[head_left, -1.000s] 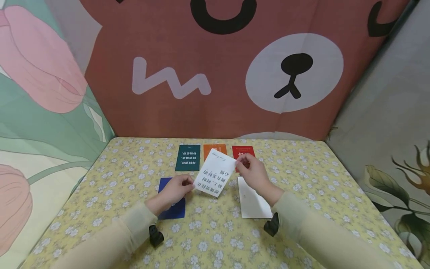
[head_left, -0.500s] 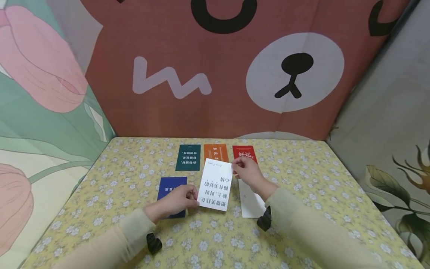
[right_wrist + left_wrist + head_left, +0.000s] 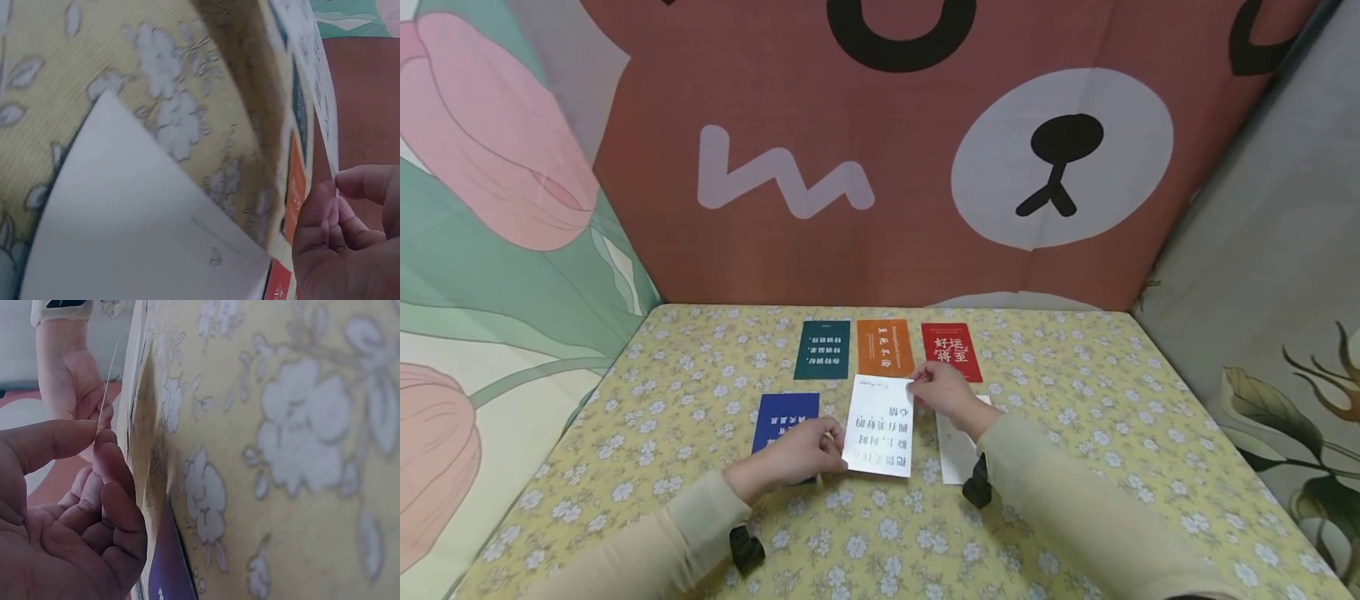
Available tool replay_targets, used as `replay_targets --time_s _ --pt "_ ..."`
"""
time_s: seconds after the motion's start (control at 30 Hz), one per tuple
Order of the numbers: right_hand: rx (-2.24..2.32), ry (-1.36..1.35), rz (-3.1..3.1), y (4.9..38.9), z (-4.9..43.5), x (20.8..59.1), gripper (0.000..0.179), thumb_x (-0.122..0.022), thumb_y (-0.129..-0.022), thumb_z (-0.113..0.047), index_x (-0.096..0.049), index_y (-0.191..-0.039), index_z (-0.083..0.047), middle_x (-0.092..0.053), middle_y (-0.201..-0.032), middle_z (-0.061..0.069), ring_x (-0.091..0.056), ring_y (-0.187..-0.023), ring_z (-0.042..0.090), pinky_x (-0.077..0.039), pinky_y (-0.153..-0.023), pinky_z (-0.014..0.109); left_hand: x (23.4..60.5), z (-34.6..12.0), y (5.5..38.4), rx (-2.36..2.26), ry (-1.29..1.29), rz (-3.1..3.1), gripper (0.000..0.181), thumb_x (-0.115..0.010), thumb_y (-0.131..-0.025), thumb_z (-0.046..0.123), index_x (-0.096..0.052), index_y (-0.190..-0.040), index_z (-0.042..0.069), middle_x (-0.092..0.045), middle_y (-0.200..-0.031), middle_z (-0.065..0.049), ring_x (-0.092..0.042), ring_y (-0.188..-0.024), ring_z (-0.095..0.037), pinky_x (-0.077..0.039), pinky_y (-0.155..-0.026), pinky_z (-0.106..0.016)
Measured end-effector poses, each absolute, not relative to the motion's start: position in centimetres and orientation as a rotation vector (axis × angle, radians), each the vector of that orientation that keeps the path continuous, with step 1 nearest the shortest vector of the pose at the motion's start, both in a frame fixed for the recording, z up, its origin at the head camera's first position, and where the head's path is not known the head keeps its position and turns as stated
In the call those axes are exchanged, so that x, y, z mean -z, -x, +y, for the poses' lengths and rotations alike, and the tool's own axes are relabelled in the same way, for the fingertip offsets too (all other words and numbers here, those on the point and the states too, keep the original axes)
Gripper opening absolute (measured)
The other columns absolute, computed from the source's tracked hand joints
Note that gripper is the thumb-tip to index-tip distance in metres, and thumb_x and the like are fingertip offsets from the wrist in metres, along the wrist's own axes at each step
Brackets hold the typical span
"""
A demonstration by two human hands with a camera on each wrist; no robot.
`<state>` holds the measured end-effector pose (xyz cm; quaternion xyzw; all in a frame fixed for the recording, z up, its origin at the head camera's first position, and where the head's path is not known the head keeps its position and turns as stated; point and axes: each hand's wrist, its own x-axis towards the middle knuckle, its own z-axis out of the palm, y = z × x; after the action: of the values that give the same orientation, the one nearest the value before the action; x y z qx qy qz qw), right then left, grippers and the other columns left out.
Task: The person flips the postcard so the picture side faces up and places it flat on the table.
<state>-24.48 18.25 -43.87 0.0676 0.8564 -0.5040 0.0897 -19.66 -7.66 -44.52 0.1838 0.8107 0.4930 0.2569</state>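
Both hands hold a white card (image 3: pixel 880 425) printed with dark characters, over the middle of the table. My left hand (image 3: pixel 797 450) pinches its lower left corner between thumb and finger, partly covering a blue card (image 3: pixel 775 412) below. At the upper right corner, my right hand (image 3: pixel 951 393) pinches the same card, partly over another white card (image 3: pixel 955 454) lying on the table. Seen from the left wrist, the held card (image 3: pixel 107 381) is a thin edge raised off the cloth. The right wrist view shows the right thumb and finger on its edge.
Behind the hands lie a dark green card (image 3: pixel 822 350), an orange card (image 3: pixel 883 346) and a red card (image 3: pixel 953 346) in a row. A yellow floral cloth (image 3: pixel 647 500) covers the table. A printed bear backdrop (image 3: pixel 775 258) stands along its far edge.
The held white card has come down and nearer, turning from slanted to almost straight. Both hands moved with it, the right one toward the left, uncovering more of the orange and red cards.
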Motion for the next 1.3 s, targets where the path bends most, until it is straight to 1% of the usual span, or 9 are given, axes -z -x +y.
replay_targets --time_s 0.1,0.2,0.37,0.6,0.83,1.0,1.13,1.2,1.3 --pt "1.386 -0.169 2.612 24.8 18.2 44.4 0.012 -0.068 -0.095 -0.007 -0.065 -0.105 -0.001 -0.066 -0.089 0.010 -0.064 -0.072 0.020 -0.054 -0.064 0.031 44.7 -7.5 19.6 -1.318 -0.496 2.198 0.022 -0.076 -0.087 -0.001 -0.057 -0.096 0.003 -0.060 -0.071 -0.004 -0.051 -0.061 -0.014 -0.044 -0.054 -0.026" --pt "1.228 -0.095 2.705 25.0 18.1 44.7 0.011 -0.067 -0.094 -0.008 -0.066 -0.102 -0.002 -0.065 -0.086 0.007 -0.060 -0.071 0.018 -0.050 -0.062 0.029 44.8 -7.2 19.7 -1.253 -0.539 2.240 0.023 -0.078 -0.085 -0.001 -0.058 -0.094 0.004 -0.058 -0.072 -0.003 -0.051 -0.062 -0.014 -0.046 -0.056 -0.027" --pt "1.029 -0.008 2.778 25.0 17.7 44.5 0.008 -0.066 -0.095 -0.011 -0.068 -0.099 -0.004 -0.061 -0.081 0.005 -0.053 -0.072 0.018 -0.044 -0.063 0.030 44.9 -6.7 19.7 -1.088 -0.647 2.342 0.022 -0.080 -0.083 0.000 -0.060 -0.090 0.007 -0.058 -0.072 -0.002 -0.051 -0.062 -0.014 -0.044 -0.056 -0.027" --pt "0.945 0.020 2.793 25.1 17.2 44.3 0.007 -0.067 -0.096 -0.012 -0.067 -0.097 -0.004 -0.060 -0.078 0.006 -0.053 -0.070 0.018 -0.042 -0.061 0.029 44.7 -6.2 19.7 -0.917 -0.741 2.416 0.020 -0.079 -0.084 0.004 -0.061 -0.088 0.011 -0.056 -0.069 0.000 -0.049 -0.062 -0.014 -0.041 -0.057 -0.028" --pt "0.892 0.036 2.809 25.4 17.0 44.9 0.004 -0.068 -0.096 -0.010 -0.067 -0.095 -0.006 -0.061 -0.079 0.004 -0.056 -0.072 0.018 -0.045 -0.065 0.030 44.6 -6.1 19.6 -0.890 -0.744 2.405 0.018 -0.079 -0.085 0.006 -0.063 -0.089 0.011 -0.055 -0.069 0.000 -0.048 -0.059 -0.014 -0.039 -0.054 -0.027" --pt "0.887 0.023 2.798 25.3 16.8 45.1 0.004 -0.068 -0.096 -0.009 -0.065 -0.095 -0.006 -0.061 -0.079 0.005 -0.056 -0.071 0.018 -0.045 -0.065 0.029 44.6 -6.2 19.5 -0.908 -0.742 2.382 0.015 -0.078 -0.087 0.008 -0.063 -0.089 0.011 -0.056 -0.069 0.000 -0.048 -0.058 -0.013 -0.040 -0.053 -0.027" --pt "0.918 0.021 2.770 25.1 16.8 45.0 0.005 -0.068 -0.097 -0.012 -0.064 -0.096 -0.008 -0.060 -0.080 0.004 -0.055 -0.073 0.017 -0.045 -0.065 0.028 44.5 -6.3 19.7 -0.934 -0.768 2.383 0.011 -0.074 -0.090 0.009 -0.064 -0.088 0.011 -0.058 -0.071 0.001 -0.051 -0.061 -0.012 -0.043 -0.055 -0.028" --pt "0.954 0.044 2.759 24.8 17.0 44.8 0.006 -0.067 -0.098 -0.012 -0.065 -0.099 -0.007 -0.060 -0.082 0.004 -0.055 -0.074 0.018 -0.045 -0.065 0.029 44.3 -6.4 20.0 -0.974 -0.764 2.394 0.007 -0.071 -0.093 0.009 -0.065 -0.091 0.010 -0.059 -0.074 0.001 -0.052 -0.062 -0.013 -0.044 -0.056 -0.029" --pt "1.020 0.090 2.743 24.2 17.5 44.2 0.008 -0.065 -0.099 -0.013 -0.065 -0.104 -0.007 -0.062 -0.089 0.004 -0.056 -0.077 0.018 -0.047 -0.067 0.031 44.0 -6.5 20.8 -1.091 -0.688 2.400 0.005 -0.066 -0.098 0.011 -0.064 -0.100 0.006 -0.062 -0.083 -0.003 -0.057 -0.069 -0.016 -0.047 -0.059 -0.032"
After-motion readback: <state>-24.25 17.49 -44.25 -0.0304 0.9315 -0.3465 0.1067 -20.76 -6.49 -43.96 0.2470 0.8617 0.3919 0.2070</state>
